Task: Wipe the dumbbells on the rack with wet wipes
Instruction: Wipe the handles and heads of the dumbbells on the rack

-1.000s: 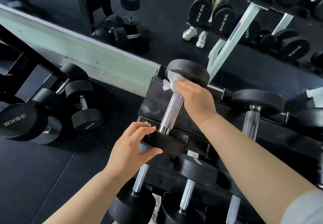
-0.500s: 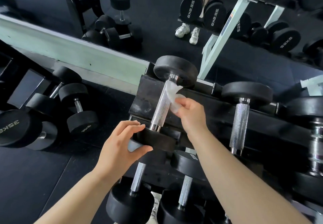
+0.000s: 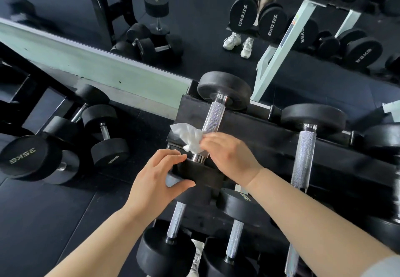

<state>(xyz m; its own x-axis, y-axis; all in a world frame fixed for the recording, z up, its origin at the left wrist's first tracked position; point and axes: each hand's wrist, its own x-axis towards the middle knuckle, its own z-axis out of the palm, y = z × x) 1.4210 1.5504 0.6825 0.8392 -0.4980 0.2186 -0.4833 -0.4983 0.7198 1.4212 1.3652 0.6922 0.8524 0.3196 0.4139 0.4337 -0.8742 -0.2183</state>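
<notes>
A black dumbbell with a knurled steel handle [image 3: 213,117] lies across the top shelf of the black rack [image 3: 255,129]. My right hand [image 3: 229,157] pinches a crumpled white wet wipe [image 3: 188,136] against the near end of that handle. My left hand [image 3: 159,177] cups the dumbbell's near head [image 3: 201,174], thumb under and fingers over it. A second dumbbell [image 3: 304,147] rests to the right on the same shelf.
Lower shelf dumbbells [image 3: 176,220] sit below my arms. Loose dumbbells, one marked 35KG [image 3: 28,155], lie on the dark floor at left. A wall mirror [image 3: 194,6] behind the rack reflects more weights and a person's legs.
My right hand has slid the wipe down the handle from the far head to the near end. My left hand stays on the near head.
</notes>
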